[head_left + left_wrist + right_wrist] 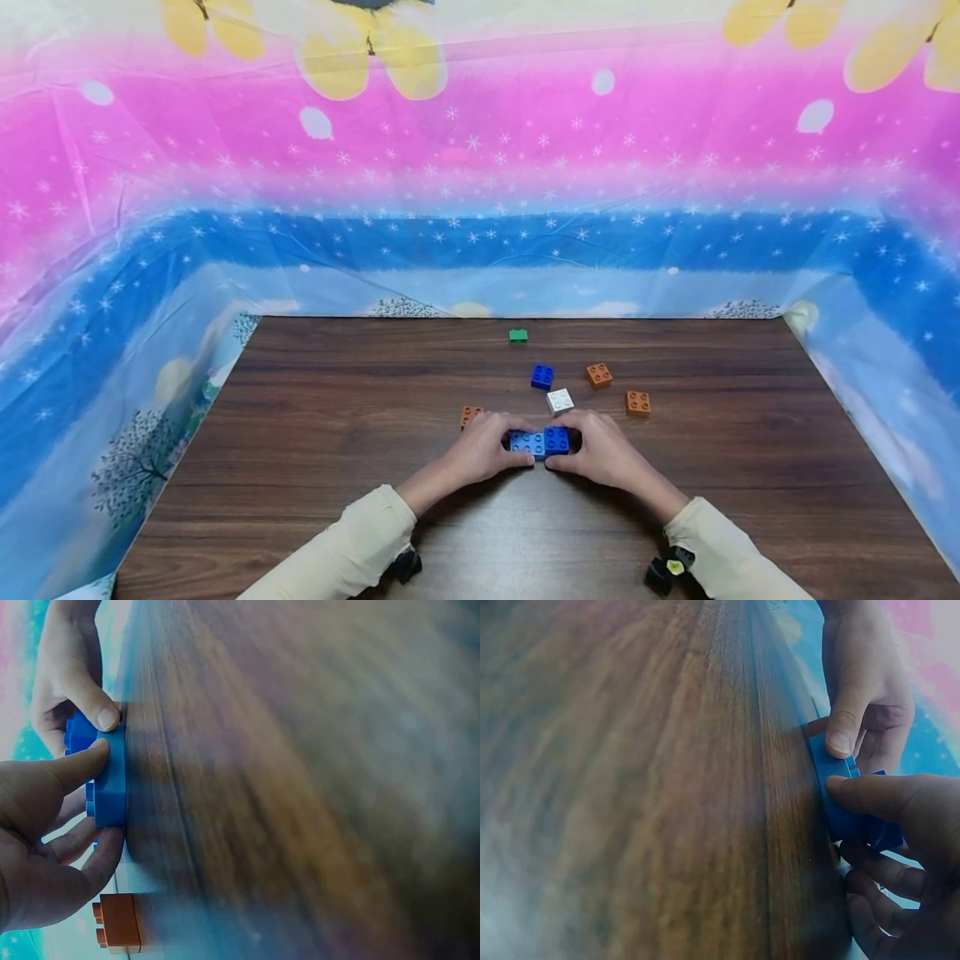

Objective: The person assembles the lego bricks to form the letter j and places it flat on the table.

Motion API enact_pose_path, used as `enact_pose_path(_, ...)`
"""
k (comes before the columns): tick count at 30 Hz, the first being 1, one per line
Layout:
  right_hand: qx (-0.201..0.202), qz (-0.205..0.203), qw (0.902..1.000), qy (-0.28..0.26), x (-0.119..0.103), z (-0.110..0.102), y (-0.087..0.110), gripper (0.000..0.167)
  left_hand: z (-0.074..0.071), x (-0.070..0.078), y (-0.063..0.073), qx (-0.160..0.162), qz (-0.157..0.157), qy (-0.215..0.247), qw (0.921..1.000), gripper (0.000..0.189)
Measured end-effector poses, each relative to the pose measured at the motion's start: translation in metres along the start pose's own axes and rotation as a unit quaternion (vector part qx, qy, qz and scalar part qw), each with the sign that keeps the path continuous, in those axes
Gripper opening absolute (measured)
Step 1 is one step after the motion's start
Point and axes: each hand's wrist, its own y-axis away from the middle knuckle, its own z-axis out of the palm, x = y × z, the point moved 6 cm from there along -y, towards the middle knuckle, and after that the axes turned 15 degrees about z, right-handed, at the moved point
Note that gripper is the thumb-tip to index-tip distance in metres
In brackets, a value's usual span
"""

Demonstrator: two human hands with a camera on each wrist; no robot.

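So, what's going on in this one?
A person's left hand and right hand grip a light blue toy brick with a dark blue four-stud brick on top of its right end. Loose on the wooden table lie a green brick, a white brick, a second dark blue brick and three orange bricks.

No lettering or numbers can be read.

Bright head view, tabletop [487, 533] glare, wrist views (dimmer) hazy
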Motion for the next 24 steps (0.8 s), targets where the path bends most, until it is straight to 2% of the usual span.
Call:
enact_pose_path(5,-0.004,0.002,1.0000,0.001,-0.001,-0.001,-0.001,0.041,-0.002,0.000,0.000,-0.016,0.009,-0.003,0.9998,0.047)
enact_pose_path(11,-0.003,0.004,1.0000,-0.001,-0.001,-0.001,0.000,0.041,-0.013,0.005,0.004,-0.031,0.057,-0.005,0.9979,0.054)
enact_pose_path(17,-0.001,0.010,0.9999,0.005,0.000,0.000,0.000,0.042,-0.028,0.001,0.010,-0.032,0.100,-0.015,0.9943,0.055)
enact_pose_path(24,-0.004,0.017,0.9998,0.006,-0.002,0.001,0.000,0.043,-0.044,-0.016,0.017,-0.034,0.096,-0.055,0.9933,0.060)
